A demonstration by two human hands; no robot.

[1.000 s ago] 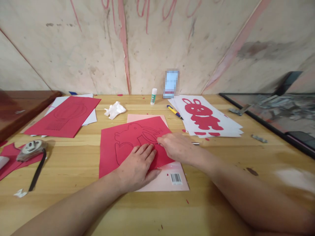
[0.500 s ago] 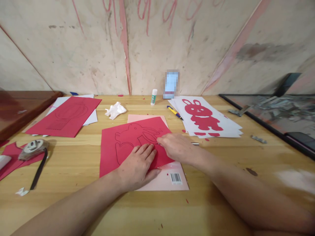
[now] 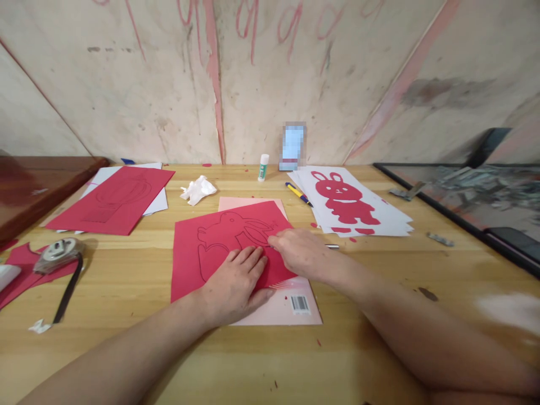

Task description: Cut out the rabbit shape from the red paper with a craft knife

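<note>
A red sheet (image 3: 188, 242) with a rabbit outline drawn on it lies on a pale pink booklet (image 3: 310, 316). My left hand (image 3: 236, 281) rests flat on the lower part of the sheet, fingers stretched out. Closed in a pinch, my right hand (image 3: 301, 253) is at the sheet's right side, by the drawn ears. It grips what looks like a slim craft knife, mostly hidden by the fingers; its tip touches the paper. A silver rod end (image 3: 333, 246) shows past the wrist; whether it belongs to the knife is unclear.
White sheets with a red rabbit cutout (image 3: 343, 197) lie right, beside a yellow-blue pen (image 3: 298, 194). Behind stand a glue stick (image 3: 263, 169) and a blurred phone (image 3: 292, 147). Left are crumpled tissue (image 3: 198, 190), another red sheet (image 3: 113, 199) and a tape measure (image 3: 59, 256).
My right hand has shifted very slightly left along the red sheet, still pinching the tool. My left hand stays pressed on the paper. The view has tilted a little.
</note>
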